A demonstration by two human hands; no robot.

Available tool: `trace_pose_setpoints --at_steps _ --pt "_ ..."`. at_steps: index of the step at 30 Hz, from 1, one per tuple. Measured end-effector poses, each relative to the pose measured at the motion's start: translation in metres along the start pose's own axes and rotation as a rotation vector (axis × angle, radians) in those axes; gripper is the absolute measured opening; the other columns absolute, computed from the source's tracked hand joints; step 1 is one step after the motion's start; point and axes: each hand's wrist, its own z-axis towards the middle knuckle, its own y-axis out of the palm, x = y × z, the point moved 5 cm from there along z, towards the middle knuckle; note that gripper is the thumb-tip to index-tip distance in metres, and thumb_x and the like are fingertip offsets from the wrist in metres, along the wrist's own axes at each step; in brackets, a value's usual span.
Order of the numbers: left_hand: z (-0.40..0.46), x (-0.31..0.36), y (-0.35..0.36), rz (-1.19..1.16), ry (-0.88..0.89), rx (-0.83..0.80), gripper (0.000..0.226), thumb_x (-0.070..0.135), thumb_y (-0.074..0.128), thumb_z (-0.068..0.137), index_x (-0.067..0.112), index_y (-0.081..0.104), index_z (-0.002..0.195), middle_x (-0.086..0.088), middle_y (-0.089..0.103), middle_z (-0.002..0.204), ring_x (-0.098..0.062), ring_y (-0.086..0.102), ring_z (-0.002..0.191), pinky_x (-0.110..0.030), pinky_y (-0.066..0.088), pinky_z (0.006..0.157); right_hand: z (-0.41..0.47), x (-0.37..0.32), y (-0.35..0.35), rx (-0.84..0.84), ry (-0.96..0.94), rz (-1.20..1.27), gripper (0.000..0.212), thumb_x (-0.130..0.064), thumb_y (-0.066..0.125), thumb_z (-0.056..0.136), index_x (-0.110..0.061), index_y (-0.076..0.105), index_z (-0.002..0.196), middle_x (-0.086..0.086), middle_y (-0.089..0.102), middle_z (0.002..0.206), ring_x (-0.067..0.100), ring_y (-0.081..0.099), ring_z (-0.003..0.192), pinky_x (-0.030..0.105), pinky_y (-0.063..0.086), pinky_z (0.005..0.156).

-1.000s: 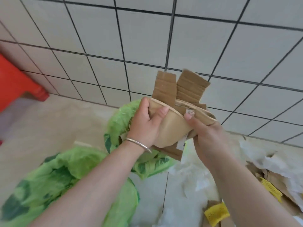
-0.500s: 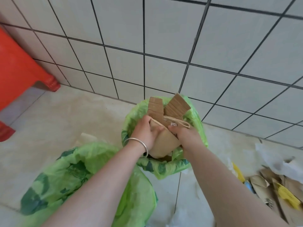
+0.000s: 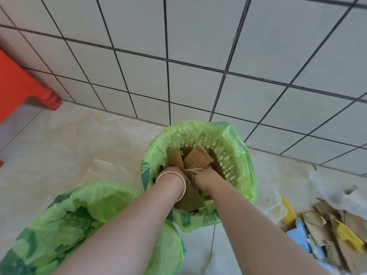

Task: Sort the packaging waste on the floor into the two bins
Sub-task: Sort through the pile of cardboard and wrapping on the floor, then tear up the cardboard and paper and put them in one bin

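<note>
Both my hands reach down into the far bin point(image 3: 236, 147), a basket lined with a green bag that stands by the tiled wall. They hold a bundle of brown cardboard pieces and a paper bag point(image 3: 195, 160) inside it. My left hand point(image 3: 171, 171), a bangle on its wrist, grips the bundle's left side. My right hand point(image 3: 203, 175) grips its right side. My fingers are mostly hidden among the cardboard. A second green-lined bin point(image 3: 95, 201) stands nearer, at the lower left, under my left forearm.
A heap of waste point(image 3: 327, 225) lies on the floor at the right: brown paper, yellow and blue pieces, clear plastic film point(image 3: 335, 193). A red plastic stool point(image 3: 21, 90) stands at the left by the wall. Beige floor tiles lie between.
My hands have gone from chest height down into the far bin with the cardboard bundle. The view has tilted downward, showing more floor and the waste heap.
</note>
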Motion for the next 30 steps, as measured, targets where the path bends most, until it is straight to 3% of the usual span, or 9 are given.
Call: trace_pose_setpoints --at_steps 3,5,9,13,16,20,24,27,30 --pt "0.002 -0.004 -0.001 0.097 0.008 0.086 0.047 0.017 0.044 0.095 -0.007 0.039 0.134 -0.017 0.051 0.135 -0.03 0.053 0.122 -0.038 0.044 0.098 -0.005 0.0 -0.002 0.001 0.0 -0.059 0.014 -0.018 0.041 0.096 -0.009 0.052 0.097 0.014 0.055 0.101 0.032 0.056 0.115 0.037 0.047 0.097" --pt "-0.001 -0.006 -0.004 0.23 0.041 0.117 0.048 0.019 0.049 0.09 -0.003 0.043 0.131 -0.014 0.06 0.122 -0.029 0.061 0.109 -0.034 0.049 0.085 -0.01 -0.001 -0.007 0.067 -0.024 -0.051 0.016 -0.02 0.045 0.094 -0.008 0.053 0.103 0.016 0.059 0.109 0.031 0.057 0.113 0.034 0.048 0.095" --pt "-0.021 -0.004 -0.02 0.345 0.087 0.193 0.031 0.026 0.053 0.087 0.011 0.065 0.111 -0.008 0.065 0.104 -0.027 0.065 0.095 -0.032 0.05 0.073 -0.021 0.003 -0.012 0.151 -0.056 0.003 0.014 -0.021 0.053 0.089 -0.007 0.055 0.088 0.011 0.061 0.099 0.028 0.062 0.102 0.032 0.051 0.083" --pt "-0.052 0.004 -0.042 0.359 0.138 0.323 0.036 0.038 0.049 0.091 0.011 0.062 0.111 -0.007 0.06 0.096 -0.027 0.063 0.094 -0.033 0.049 0.075 -0.04 0.009 -0.021 0.265 -0.088 0.135 0.044 -0.03 0.062 0.081 -0.006 0.055 0.118 0.009 0.064 0.111 0.024 0.059 0.09 0.026 0.042 0.067" --pt "-0.073 0.016 -0.05 0.316 0.224 0.397 0.042 0.049 0.042 0.092 0.015 0.061 0.109 -0.007 0.061 0.095 -0.026 0.06 0.089 -0.031 0.041 0.068 -0.064 0.012 -0.029 0.354 -0.207 0.152 0.043 -0.033 0.055 0.087 -0.011 0.05 0.124 0.007 0.061 0.115 0.023 0.06 0.095 0.025 0.043 0.067" --pt "-0.091 0.032 -0.044 0.296 0.308 0.435 0.035 0.044 0.038 0.094 0.018 0.052 0.077 -0.002 0.05 0.08 -0.023 0.051 0.074 -0.03 0.04 0.064 -0.083 0.024 -0.033 0.439 -0.315 0.237 0.032 -0.02 0.052 0.088 -0.016 0.057 0.119 0.0 0.064 0.097 0.012 0.054 0.076 0.021 0.042 0.056" --pt "-0.103 0.038 -0.033 0.317 0.404 0.417 0.02 0.026 0.041 0.093 0.018 0.058 0.086 -0.004 0.056 0.085 -0.024 0.052 0.077 -0.032 0.039 0.064 -0.088 0.036 -0.039 0.492 -0.326 0.287 0.024 -0.013 0.054 0.086 -0.016 0.064 0.108 -0.006 0.06 0.083 0.01 0.054 0.075 0.006 0.036 0.053" --pt "-0.114 0.043 -0.021 0.285 0.488 0.362 0.023 0.026 0.04 0.094 0.017 0.057 0.106 -0.008 0.062 0.104 -0.028 0.058 0.094 -0.034 0.043 0.071 -0.091 0.044 -0.043 0.51 -0.342 0.334 0.021 -0.008 0.052 0.086 -0.019 0.067 0.095 -0.012 0.059 0.074 -0.001 0.054 0.066 0.001 0.039 0.05" --pt "-0.128 0.06 -0.007 0.202 0.613 0.345 0.026 0.023 0.038 0.095 0.014 0.055 0.112 -0.012 0.064 0.108 -0.03 0.058 0.101 -0.035 0.044 0.075 -0.1 0.057 -0.051 0.55 -0.362 0.406 0.025 -0.006 0.05 0.085 -0.027 0.064 0.078 -0.013 0.062 0.069 0.002 0.057 0.068 -0.001 0.038 0.05"
